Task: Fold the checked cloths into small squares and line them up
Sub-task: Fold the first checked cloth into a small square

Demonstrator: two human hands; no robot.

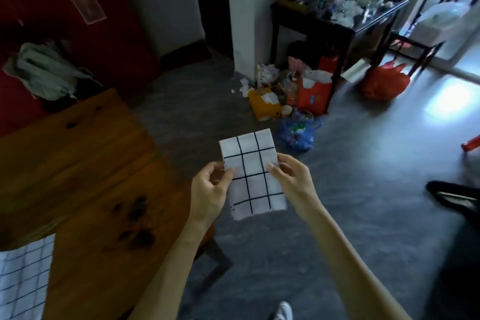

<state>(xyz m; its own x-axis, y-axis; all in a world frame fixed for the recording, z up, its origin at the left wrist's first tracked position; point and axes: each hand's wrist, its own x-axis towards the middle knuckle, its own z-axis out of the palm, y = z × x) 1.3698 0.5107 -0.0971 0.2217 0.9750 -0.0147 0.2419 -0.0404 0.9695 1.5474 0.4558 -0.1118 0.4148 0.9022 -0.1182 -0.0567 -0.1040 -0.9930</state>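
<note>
The checked cloth (253, 174), folded to a narrow rectangle, hangs over the floor (363, 189) in our left hand (210, 189) and right hand (291, 176), each grip pinching an edge, so we judge a slackened pinch could drop it off the counter (85, 163).

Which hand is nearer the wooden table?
Left. The left hand pinches the folded checked cloth just past the wooden table edge; the right hand grips the cloth's far side, over the floor.
</note>
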